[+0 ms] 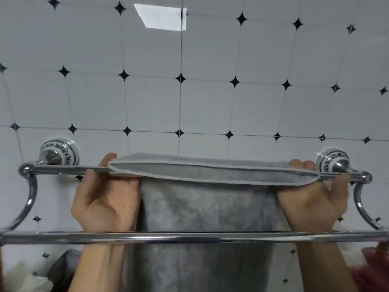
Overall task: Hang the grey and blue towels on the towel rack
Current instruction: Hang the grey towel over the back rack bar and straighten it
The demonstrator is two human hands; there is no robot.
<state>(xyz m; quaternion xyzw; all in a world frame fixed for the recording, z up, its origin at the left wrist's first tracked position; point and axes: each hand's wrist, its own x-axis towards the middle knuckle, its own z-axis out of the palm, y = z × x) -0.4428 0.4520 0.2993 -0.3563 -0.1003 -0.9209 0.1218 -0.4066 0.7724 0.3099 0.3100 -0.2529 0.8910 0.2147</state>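
Grey towel (210, 205) across towel rack (189, 237), left grip (105, 199) and right grip (311, 203) clamped on it

Front bar (189, 238) crosses both wrists; grey towel (210, 203) fills gap between bars; rear bar (59, 168) left end bare.

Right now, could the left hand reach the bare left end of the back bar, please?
Probably yes: the left hand holds the grey towel right beside that bare back bar, with nothing between them.
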